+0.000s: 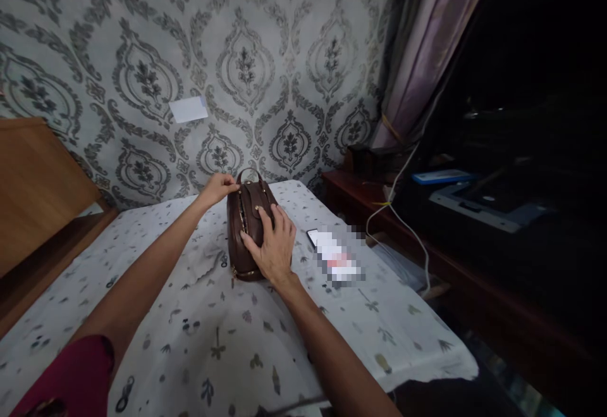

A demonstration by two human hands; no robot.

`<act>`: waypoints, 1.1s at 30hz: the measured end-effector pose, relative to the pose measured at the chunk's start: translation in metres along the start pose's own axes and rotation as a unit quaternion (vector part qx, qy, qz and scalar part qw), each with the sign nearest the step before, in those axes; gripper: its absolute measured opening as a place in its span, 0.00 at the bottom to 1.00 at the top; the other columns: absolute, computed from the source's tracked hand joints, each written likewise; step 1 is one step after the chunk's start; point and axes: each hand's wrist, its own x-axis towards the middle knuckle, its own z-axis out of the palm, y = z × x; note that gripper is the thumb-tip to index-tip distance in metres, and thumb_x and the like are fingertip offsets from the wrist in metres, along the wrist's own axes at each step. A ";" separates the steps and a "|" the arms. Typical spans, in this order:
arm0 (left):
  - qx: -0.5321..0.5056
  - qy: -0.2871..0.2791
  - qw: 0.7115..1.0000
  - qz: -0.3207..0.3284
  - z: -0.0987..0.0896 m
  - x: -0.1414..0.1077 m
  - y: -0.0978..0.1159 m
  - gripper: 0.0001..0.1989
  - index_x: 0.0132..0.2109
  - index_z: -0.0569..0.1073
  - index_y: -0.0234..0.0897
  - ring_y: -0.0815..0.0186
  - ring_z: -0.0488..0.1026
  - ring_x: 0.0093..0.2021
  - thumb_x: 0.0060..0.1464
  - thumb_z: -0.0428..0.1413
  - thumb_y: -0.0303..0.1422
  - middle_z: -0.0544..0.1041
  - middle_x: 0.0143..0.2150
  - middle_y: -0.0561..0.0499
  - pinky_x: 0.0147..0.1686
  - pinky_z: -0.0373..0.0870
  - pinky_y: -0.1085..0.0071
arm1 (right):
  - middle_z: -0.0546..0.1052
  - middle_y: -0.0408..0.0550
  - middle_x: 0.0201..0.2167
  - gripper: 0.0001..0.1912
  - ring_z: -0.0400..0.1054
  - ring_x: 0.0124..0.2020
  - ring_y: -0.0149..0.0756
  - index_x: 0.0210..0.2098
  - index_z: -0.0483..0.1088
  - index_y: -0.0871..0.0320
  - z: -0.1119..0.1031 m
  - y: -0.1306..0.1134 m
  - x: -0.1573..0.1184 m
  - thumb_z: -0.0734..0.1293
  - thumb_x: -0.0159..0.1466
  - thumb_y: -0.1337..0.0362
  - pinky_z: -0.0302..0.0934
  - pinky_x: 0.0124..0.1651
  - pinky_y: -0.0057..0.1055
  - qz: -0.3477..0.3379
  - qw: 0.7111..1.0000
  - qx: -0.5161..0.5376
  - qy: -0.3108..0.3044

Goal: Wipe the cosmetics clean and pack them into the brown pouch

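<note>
A dark brown leather handbag [253, 221] with gold-coloured metal fittings lies on the patterned bed sheet. Its zipper [243, 211] runs along the left part of the top, with a narrow dark gap along it. A looped handle [250, 175] stands up at the far end. My left hand [219, 188] pinches the bag at its far left corner, by the zipper's far end; any small pull between the fingertips is too small to make out. My right hand [276, 243] rests on the bag's near right part, fingers spread and thumb beside the zipper.
A lit phone [332, 249], partly pixelated, lies right of the bag. The white sheet [227, 354] covers the bed up to the patterned wall [246, 62]. A wooden board [42, 189] stands at left. At right are a dark red ledge [355, 195], a white cable [403, 214] and a curtain [422, 43].
</note>
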 end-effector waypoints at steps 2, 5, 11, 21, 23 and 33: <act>-0.007 0.014 1.000 -0.003 0.004 -0.002 -0.002 0.09 0.23 0.72 0.36 0.69 0.61 0.25 0.41 0.59 0.37 0.67 0.20 0.56 0.29 0.54 0.70 | 0.66 0.61 0.63 0.31 0.56 0.65 0.52 0.62 0.65 0.57 0.000 0.000 0.000 0.66 0.65 0.47 0.52 0.63 0.50 0.000 1.000 0.000 0.002; -0.022 0.030 0.999 -0.009 0.008 -0.006 -0.001 0.09 0.24 0.72 0.36 0.69 0.60 0.25 0.42 0.57 0.38 0.66 0.20 0.56 0.28 0.53 0.70 | 0.67 0.60 0.63 0.31 0.56 0.65 0.51 0.62 0.65 0.57 0.000 -0.001 0.000 0.66 0.66 0.47 0.52 0.63 0.49 0.000 1.000 -0.002 0.000; -0.052 0.032 0.998 -0.018 0.011 -0.019 0.006 0.11 0.23 0.68 0.37 0.70 0.57 0.24 0.42 0.56 0.41 0.62 0.19 0.57 0.27 0.52 0.71 | 0.66 0.60 0.63 0.31 0.55 0.66 0.52 0.63 0.64 0.57 -0.002 -0.001 0.000 0.66 0.66 0.48 0.52 0.63 0.49 0.001 1.000 -0.004 -0.015; -0.057 0.004 0.998 -0.016 0.009 -0.033 0.018 0.13 0.23 0.68 0.38 0.68 0.58 0.26 0.43 0.57 0.43 0.61 0.20 0.58 0.29 0.54 0.70 | 0.67 0.61 0.62 0.31 0.56 0.65 0.53 0.63 0.65 0.57 -0.001 -0.001 0.000 0.67 0.65 0.48 0.52 0.62 0.51 0.000 1.000 0.005 -0.005; -0.053 0.008 0.999 -0.011 0.010 -0.028 0.023 0.12 0.24 0.68 0.38 0.67 0.61 0.27 0.42 0.58 0.41 0.63 0.21 0.57 0.30 0.56 0.70 | 0.67 0.61 0.62 0.31 0.56 0.64 0.53 0.62 0.65 0.57 -0.001 -0.001 0.000 0.66 0.65 0.49 0.52 0.62 0.51 -0.002 1.000 0.012 0.003; -0.095 -0.025 0.995 -0.016 0.041 0.008 0.047 0.18 0.34 0.76 0.35 0.66 0.68 0.31 0.36 0.64 0.42 0.73 0.28 0.54 0.33 0.63 0.70 | 0.73 0.58 0.56 0.18 0.60 0.62 0.45 0.56 0.68 0.61 0.000 0.002 -0.004 0.59 0.71 0.62 0.54 0.64 0.46 0.005 0.993 0.093 0.076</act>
